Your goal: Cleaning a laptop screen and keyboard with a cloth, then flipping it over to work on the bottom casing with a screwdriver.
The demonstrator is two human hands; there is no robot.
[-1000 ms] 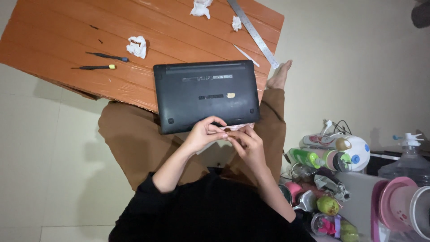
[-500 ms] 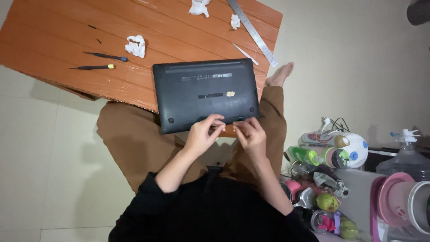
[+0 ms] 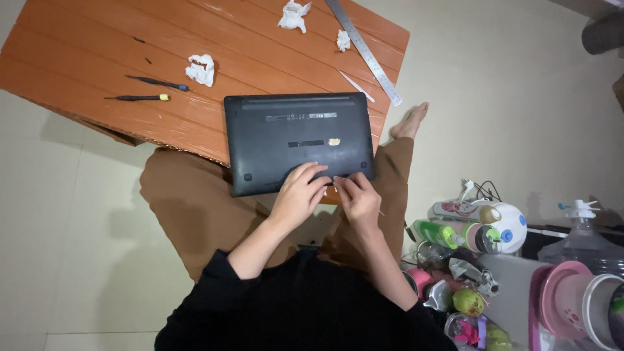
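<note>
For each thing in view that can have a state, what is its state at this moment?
laptop: closed, upside down, its near edge over the table's edge.
left hand: fingers resting on the laptop's near edge.
right hand: pinching a thin tool at that same edge.
two screwdrivers: lying flat on the table, untouched.
metal ruler: lying flat.
tissue pieces: crumpled.

Indoor overhead view in dim, warm, even light. The orange wooden table (image 3: pixel 97 39) is the brightest area, with a faint sheen along its planks. A soft, broad shadow falls on the pale floor (image 3: pixel 58 247) below the table's near edge. The upside-down black laptop (image 3: pixel 298 140) reads matte and dark with little detail. Focus is fairly sharp at centre; the right edge is darker and slightly soft, with mild wide-angle stretching at the corners.
</note>
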